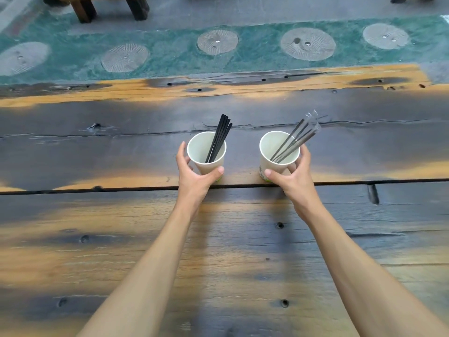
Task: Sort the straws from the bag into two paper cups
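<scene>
Two white paper cups stand upright side by side near the middle of the dark wooden table (121,147). The left cup (198,148) holds several bare black straws (220,137) leaning to the right. The right cup (272,147) holds several black straws in clear wrappers (297,137), also leaning right. My left hand (194,176) grips the left cup from its near side, thumb on the front wall. My right hand (294,176) grips the right cup the same way. No bag is in view.
The table's far edge runs across the upper part of the view, with a green floor and round stone discs (308,43) beyond it. Dark wooden furniture legs (85,10) stand at the top left. A gap between planks (97,190) crosses just behind my wrists.
</scene>
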`<state>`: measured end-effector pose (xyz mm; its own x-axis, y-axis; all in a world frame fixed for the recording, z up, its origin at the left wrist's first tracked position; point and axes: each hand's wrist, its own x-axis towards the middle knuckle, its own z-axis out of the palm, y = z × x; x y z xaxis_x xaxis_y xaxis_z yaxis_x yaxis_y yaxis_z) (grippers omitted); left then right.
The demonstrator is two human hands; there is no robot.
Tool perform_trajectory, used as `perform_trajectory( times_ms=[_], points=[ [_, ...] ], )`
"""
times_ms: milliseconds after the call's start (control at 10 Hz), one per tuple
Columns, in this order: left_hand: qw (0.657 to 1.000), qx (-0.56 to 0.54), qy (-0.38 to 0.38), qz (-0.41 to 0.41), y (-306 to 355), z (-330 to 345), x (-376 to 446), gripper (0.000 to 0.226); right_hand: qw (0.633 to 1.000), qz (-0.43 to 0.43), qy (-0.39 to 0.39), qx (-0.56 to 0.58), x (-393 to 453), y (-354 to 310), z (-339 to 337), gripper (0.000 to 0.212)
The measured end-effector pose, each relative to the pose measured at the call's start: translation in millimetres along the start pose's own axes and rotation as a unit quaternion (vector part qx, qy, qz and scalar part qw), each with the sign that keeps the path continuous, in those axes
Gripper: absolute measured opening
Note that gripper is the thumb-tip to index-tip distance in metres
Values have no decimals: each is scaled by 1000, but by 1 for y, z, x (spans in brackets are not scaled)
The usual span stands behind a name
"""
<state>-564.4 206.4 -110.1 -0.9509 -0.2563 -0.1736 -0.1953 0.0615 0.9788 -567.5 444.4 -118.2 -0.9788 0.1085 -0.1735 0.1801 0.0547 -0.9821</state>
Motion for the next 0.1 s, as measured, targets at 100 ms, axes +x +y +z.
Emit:
perform_trajectory(
  times_ms=[100],
  points=[
    [998,48,30,-15,11,-11,-18,114,999,20,28,-19,-21,-10,-3,113]
  ],
)
